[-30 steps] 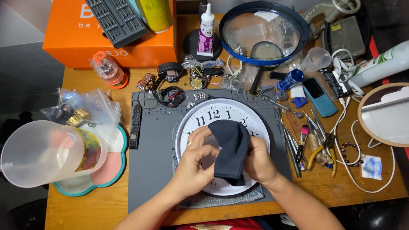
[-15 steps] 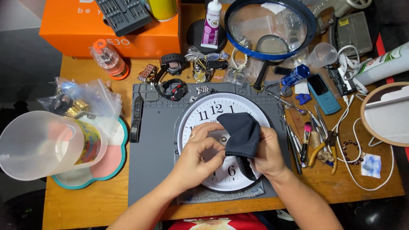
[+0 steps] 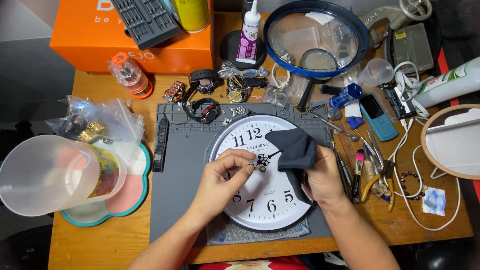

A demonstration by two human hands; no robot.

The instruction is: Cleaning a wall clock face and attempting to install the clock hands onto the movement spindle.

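One wall clock: left hand pinches its hands, right hand grips one cloth.

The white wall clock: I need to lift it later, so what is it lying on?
The white wall clock lies on a grey cloth peeking out below it, on a grey work mat. How far the cloth reaches underneath is hidden.

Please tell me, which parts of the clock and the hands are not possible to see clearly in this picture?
Head view:
- Wall clock dial, right side: covered by the dark cloth and right hand.
- Dial's left numerals: hidden under the left hand.
- Clock hands at the centre: too small to tell whether the left fingertips touch them.
- Right palm: hidden by the cloth.
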